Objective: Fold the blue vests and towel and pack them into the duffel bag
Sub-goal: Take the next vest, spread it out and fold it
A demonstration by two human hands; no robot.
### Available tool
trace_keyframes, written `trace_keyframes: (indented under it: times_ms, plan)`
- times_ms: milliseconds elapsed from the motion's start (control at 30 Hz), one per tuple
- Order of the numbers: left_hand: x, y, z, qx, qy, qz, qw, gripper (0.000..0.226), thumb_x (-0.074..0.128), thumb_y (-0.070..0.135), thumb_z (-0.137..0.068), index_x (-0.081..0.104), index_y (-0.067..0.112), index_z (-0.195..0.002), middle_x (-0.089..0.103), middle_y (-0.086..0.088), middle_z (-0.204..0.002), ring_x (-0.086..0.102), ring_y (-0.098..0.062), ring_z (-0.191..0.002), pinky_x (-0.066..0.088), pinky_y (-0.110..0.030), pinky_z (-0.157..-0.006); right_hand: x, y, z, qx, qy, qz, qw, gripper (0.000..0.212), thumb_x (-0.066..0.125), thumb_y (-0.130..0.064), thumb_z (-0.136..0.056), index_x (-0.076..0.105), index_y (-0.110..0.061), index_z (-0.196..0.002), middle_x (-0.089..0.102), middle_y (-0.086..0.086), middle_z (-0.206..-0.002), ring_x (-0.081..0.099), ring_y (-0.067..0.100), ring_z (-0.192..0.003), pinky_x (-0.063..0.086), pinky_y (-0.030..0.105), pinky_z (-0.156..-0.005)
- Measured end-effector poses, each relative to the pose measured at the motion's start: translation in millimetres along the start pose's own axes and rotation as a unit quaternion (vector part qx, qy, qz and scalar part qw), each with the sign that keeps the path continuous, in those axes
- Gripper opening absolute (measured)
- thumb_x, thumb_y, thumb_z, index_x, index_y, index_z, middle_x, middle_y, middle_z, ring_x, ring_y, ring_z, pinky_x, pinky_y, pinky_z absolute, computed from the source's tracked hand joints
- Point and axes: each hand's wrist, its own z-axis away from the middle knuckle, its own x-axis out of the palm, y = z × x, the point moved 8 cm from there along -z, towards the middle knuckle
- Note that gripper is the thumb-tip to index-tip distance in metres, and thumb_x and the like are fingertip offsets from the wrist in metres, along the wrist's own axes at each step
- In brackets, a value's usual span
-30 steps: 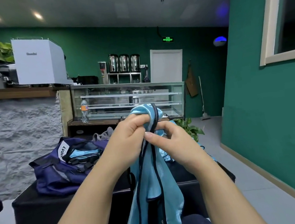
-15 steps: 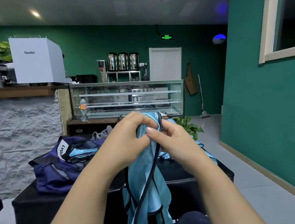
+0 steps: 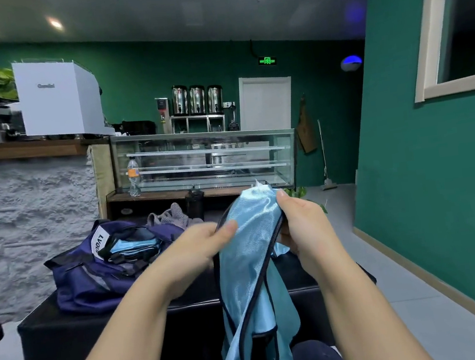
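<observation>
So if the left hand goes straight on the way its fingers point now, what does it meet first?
The left hand points rightward, so it would press further into the blue vest it already pinches, then probably the right hand just behind the fabric; depth is unclear.

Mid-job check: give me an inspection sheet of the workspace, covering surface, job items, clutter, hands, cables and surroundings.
Surface: black bench in front of the person; it carries the bag.
Job's things: light blue vest held up unfolded, hanging down to the lap; navy duffel bag open on the bench, light blue fabric already inside; grey cloth behind the bag, possibly the towel.
Clutter: black bottle behind the bag.
Grippers: left hand pinches the vest's top; right hand grips its other edge.
Cables: nothing seen.
Surroundings: glass display case, water bottle, white machine on the counter, green walls.
</observation>
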Motion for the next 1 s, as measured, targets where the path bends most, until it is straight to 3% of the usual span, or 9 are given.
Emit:
trace_keyframes:
  times_ms: [133, 300, 367, 467, 567, 667, 800, 900, 1000]
  plan:
    - [12, -5, 3, 0.010, -0.018, -0.019, 1.000, 0.025, 0.063, 0.028, -0.088, 0.070, 0.005, -0.095, 0.074, -0.007, -0.095, 0.067, -0.012, -0.082, 0.052, -0.027, -0.079, -8, 10, -5, 0.020, 0.021, 0.002, 1.000, 0.051, 0.045, -0.036, -0.100, 0.056, 0.013, -0.107, 0.070, 0.022, -0.098, 0.063, 0.030, -0.080, 0.053, 0.048, -0.090]
    - [11, 21, 11, 0.049, 0.017, 0.099, 0.994, 0.021, 0.049, 0.011, -0.095, 0.063, 0.008, -0.080, 0.065, 0.006, -0.055, 0.055, 0.000, -0.041, 0.037, -0.008, -0.039, -6, 10, -3, 0.027, -0.009, -0.019, 0.999, 0.040, 0.054, -0.032, -0.096, 0.060, 0.007, -0.100, 0.071, 0.016, -0.097, 0.062, 0.023, -0.078, 0.053, 0.038, -0.085]
    - [8, 33, 12, 0.081, 0.032, 0.117, 0.989, 0.019, 0.054, 0.018, -0.091, 0.067, 0.004, -0.089, 0.072, -0.001, -0.069, 0.065, -0.007, -0.055, 0.047, -0.013, -0.050, 9, 0, 6, 0.008, -0.087, -0.046, 0.995, 0.033, 0.060, -0.027, -0.093, 0.064, 0.002, -0.108, 0.071, 0.015, -0.105, 0.069, 0.024, -0.090, 0.054, 0.038, -0.090]
    - [-1, 42, 12, 0.122, 0.081, 0.139, 0.980, 0.036, 0.059, 0.031, -0.080, 0.070, 0.003, -0.099, 0.073, -0.015, -0.091, 0.069, -0.023, -0.079, 0.055, -0.028, -0.067, 35, -10, 23, -0.023, -0.205, -0.015, 0.978, 0.026, 0.066, -0.017, -0.088, 0.065, -0.007, -0.111, 0.073, 0.007, -0.104, 0.070, 0.020, -0.094, 0.056, 0.029, -0.080]
    - [-10, 48, 13, 0.137, 0.126, 0.155, 0.970, 0.033, 0.060, 0.033, -0.078, 0.071, 0.005, -0.092, 0.074, -0.014, -0.087, 0.069, -0.023, -0.076, 0.056, -0.032, -0.067, 31, -20, 20, -0.093, -0.149, 0.050, 0.983, 0.011, 0.063, -0.012, -0.090, 0.070, -0.010, -0.099, 0.074, 0.003, -0.092, 0.068, 0.014, -0.084, 0.056, 0.036, -0.082]
    - [-19, 51, 16, 0.138, 0.157, 0.135, 0.969, 0.035, 0.065, 0.035, -0.072, 0.070, 0.003, -0.086, 0.074, -0.013, -0.084, 0.068, -0.022, -0.073, 0.054, -0.034, -0.070, 16, -27, 15, -0.123, -0.087, 0.027, 0.988, 0.012, 0.060, -0.014, -0.092, 0.070, -0.013, -0.086, 0.073, -0.001, -0.083, 0.066, 0.011, -0.079, 0.055, 0.036, -0.086]
    - [-25, 58, 21, 0.159, 0.186, 0.133, 0.960, 0.037, 0.071, 0.033, -0.066, 0.063, 0.002, -0.086, 0.072, -0.015, -0.083, 0.066, -0.024, -0.072, 0.053, -0.040, -0.072, 12, -30, 13, -0.129, -0.071, -0.011, 0.989, 0.007, 0.061, -0.012, -0.091, 0.068, -0.011, -0.088, 0.072, 0.011, -0.087, 0.065, 0.021, -0.082, 0.053, 0.039, -0.084]
    - [-34, 63, 23, 0.176, 0.225, 0.105, 0.952, 0.029, 0.073, 0.018, -0.075, 0.046, 0.014, -0.084, 0.062, -0.001, -0.062, 0.060, -0.012, -0.058, 0.049, -0.026, -0.057, 13, -31, 13, -0.123, -0.070, -0.046, 0.989, 0.004, 0.064, -0.005, -0.088, 0.063, -0.009, -0.087, 0.072, 0.005, -0.079, 0.067, 0.016, -0.075, 0.055, 0.031, -0.074]
    - [-35, 72, 27, 0.202, 0.206, 0.085, 0.954, 0.030, 0.068, 0.006, -0.083, 0.048, 0.025, -0.096, 0.068, -0.003, -0.070, 0.060, -0.012, -0.058, 0.045, -0.019, -0.050, 7, -34, 14, -0.131, -0.058, -0.057, 0.988, 0.021, 0.064, 0.001, -0.086, 0.049, -0.013, -0.084, 0.064, -0.008, -0.060, 0.061, 0.007, -0.059, 0.050, 0.022, -0.061]
